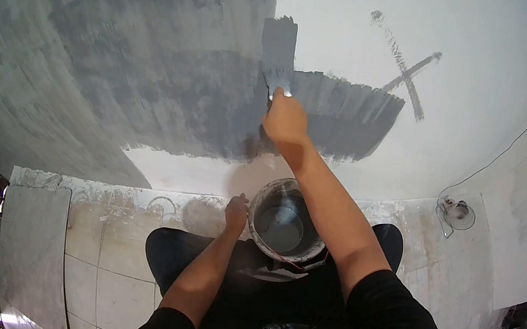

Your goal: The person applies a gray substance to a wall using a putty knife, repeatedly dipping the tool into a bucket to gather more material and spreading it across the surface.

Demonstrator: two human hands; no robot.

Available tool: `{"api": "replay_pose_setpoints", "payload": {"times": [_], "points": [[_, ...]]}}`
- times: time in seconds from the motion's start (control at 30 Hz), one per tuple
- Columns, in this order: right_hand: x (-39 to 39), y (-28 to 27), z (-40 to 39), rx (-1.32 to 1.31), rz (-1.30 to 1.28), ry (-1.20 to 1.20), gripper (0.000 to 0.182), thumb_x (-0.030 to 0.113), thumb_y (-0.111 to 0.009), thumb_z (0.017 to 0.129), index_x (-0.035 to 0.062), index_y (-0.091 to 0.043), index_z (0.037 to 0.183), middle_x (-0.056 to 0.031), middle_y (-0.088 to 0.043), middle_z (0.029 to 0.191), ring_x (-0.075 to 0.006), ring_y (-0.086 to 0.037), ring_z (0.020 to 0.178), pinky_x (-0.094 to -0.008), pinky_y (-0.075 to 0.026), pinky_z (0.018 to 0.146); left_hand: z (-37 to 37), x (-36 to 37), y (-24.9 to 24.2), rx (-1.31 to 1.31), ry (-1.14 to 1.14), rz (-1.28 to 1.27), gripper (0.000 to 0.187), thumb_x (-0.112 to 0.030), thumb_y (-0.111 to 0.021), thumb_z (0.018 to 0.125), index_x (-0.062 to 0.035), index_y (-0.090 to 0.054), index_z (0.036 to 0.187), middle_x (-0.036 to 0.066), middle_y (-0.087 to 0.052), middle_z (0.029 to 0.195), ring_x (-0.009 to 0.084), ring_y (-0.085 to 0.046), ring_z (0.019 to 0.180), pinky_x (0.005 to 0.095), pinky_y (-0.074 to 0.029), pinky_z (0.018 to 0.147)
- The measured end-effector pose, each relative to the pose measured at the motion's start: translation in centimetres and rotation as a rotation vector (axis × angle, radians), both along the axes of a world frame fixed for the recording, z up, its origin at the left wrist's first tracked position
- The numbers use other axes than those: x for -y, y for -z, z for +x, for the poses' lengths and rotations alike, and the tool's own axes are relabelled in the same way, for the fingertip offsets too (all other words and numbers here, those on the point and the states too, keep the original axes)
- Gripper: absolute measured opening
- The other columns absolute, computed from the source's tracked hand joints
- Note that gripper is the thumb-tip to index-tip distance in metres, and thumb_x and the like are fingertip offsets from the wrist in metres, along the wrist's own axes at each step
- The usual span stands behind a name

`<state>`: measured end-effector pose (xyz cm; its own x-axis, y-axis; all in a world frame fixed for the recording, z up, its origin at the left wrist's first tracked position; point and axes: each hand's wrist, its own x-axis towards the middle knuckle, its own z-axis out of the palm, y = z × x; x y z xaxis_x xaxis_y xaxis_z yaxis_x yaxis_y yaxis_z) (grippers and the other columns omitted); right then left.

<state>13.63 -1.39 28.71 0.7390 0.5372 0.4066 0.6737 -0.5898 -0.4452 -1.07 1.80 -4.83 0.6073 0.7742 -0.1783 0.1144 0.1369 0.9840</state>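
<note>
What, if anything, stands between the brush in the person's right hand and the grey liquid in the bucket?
Nothing visible: the bucket is open on top. Only the right arm, whose hand holds the brush, slants across part of its rim in this view.

You're in soft, fairly even light, brightest on the white wall (345,11). Your right hand (287,121) throws a soft shadow below it; glare burns out the lower-left corner. The edges bow and go black, and the far right looks soft, perhaps slightly blurred.
</note>
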Motion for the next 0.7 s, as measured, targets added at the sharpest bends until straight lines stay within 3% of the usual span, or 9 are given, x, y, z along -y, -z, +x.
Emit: {"api": "replay_pose_setpoints", "payload": {"times": [0.23,0.4,0.47,0.6,0.7], "points": [[1.3,1.7,0.4,-0.123,-0.094,-0.050,0.033,0.002,-0.060,0.073,-0.0039,-0.057,0.105,-0.0293,-0.066,0.091,-0.0464,-0.063,0.092,-0.0508,-0.051,0.081,-0.1,-0.1,-0.7,-0.016,0.005,-0.001,0.043,-0.038,-0.048,0.098,0.0011,-0.064,0.089,0.011,-0.062,0.068,0.0205,-0.060,0.060,0.0345,-0.049,0.058],[2.5,-1.6,-0.1,-0.136,-0.060,-0.142,0.032,0.003,-0.057,0.074,-0.0032,-0.059,0.105,-0.0294,-0.065,0.092,-0.0465,-0.063,0.093,-0.0514,-0.050,0.082,0.3,-0.4,0.0,-0.031,0.001,-0.004,0.041,-0.038,-0.049,0.097,0.0010,-0.062,0.093,0.011,-0.062,0.068,0.0205,-0.060,0.059,0.0348,-0.049,0.057],[2.0,-3.0,0.1,-0.070,0.092,-0.156,0.032,0.003,-0.056,0.074,-0.0027,-0.059,0.106,-0.0295,-0.065,0.092,-0.0463,-0.062,0.093,-0.0508,-0.050,0.080,0.4,-0.4,0.9,-0.013,-0.016,0.003,0.039,-0.038,-0.050,0.097,0.0005,-0.060,0.097,0.011,-0.062,0.069,0.0205,-0.059,0.059,0.0348,-0.048,0.058],[0.8,-6.6,0.5,0.084,0.250,-0.070,0.033,0.002,-0.056,0.075,-0.0016,-0.059,0.108,-0.0293,-0.065,0.093,-0.0463,-0.062,0.091,-0.0494,-0.050,0.078,-0.2,0.5,-1.9,-0.013,-0.027,0.010,0.036,-0.036,-0.053,0.096,-0.0010,-0.058,0.103,0.012,-0.061,0.071,0.0206,-0.058,0.059,0.0350,-0.048,0.058],[-0.4,-8.5,1.8,0.331,0.410,-0.109,0.037,0.004,-0.055,0.079,-0.0012,-0.056,0.116,-0.0271,-0.064,0.096,-0.0451,-0.062,0.089,-0.0509,-0.049,0.080,0.1,0.1,-1.4,0.020,-0.033,-0.011,0.035,-0.036,-0.053,0.096,-0.0013,-0.057,0.104,0.012,-0.061,0.072,0.0208,-0.058,0.059,0.0353,-0.048,0.058]]}}
